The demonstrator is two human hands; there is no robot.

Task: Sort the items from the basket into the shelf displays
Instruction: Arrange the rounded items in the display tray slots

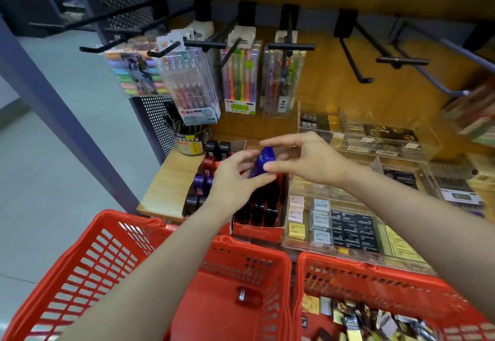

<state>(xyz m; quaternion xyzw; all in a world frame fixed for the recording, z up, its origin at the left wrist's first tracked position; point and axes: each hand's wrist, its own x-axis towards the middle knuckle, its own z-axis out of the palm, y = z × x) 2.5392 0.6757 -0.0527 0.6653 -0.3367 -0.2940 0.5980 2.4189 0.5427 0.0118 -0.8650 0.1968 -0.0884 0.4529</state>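
Both hands over the red box (257, 229). My left hand (235, 180) and right hand (308, 161) pinch a blue sharpener (261, 162) between fingertips, apparently turning it to match the rows below. One red sharpener (247, 296) left in the basket (112, 249).

Both bare forearms reach forward from the lower edge and converge at centre. The left hand (235, 180) is palm-down, its fingers (245, 157) and thumb curled in a pinch. The right hand (308, 158) meets it from the right, index finger extended above, thumb tip just beside the left fingertips.
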